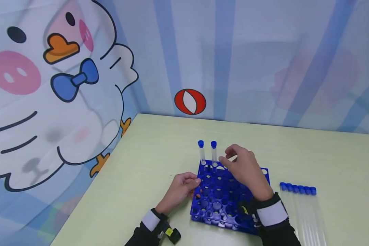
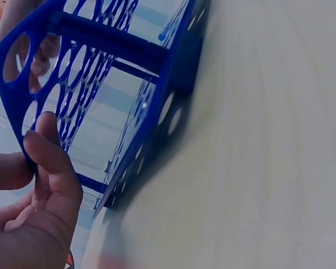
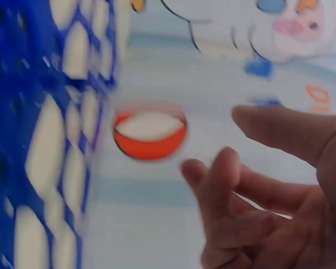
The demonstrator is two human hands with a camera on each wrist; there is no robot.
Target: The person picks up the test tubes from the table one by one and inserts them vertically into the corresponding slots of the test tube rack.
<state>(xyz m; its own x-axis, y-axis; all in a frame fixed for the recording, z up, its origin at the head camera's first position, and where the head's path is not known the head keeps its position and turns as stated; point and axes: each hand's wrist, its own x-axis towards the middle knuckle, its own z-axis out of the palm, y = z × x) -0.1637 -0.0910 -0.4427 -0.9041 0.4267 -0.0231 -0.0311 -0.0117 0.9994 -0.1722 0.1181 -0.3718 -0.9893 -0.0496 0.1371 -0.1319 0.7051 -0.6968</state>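
Note:
A blue test tube rack (image 1: 216, 205) with rows of round holes stands on the table. Two clear test tubes with blue caps, a left tube (image 1: 201, 152) and a right tube (image 1: 214, 153), are upright in its far row, near the left corner. My left hand (image 1: 179, 189) grips the rack's left edge; in the left wrist view the thumb and fingers (image 2: 53, 162) pinch its top plate. Over the rack's far side, just right of the second tube, hovers my right hand (image 1: 243, 165). Its thumb and fingers are apart and hold nothing, as the right wrist view shows.
To the right of the rack, several capped clear test tubes (image 1: 301, 208) lie side by side on the pale table (image 1: 126, 191), blue caps at the far end. Behind the table hangs a printed cloth (image 1: 249, 68), with a cartoon bird at left.

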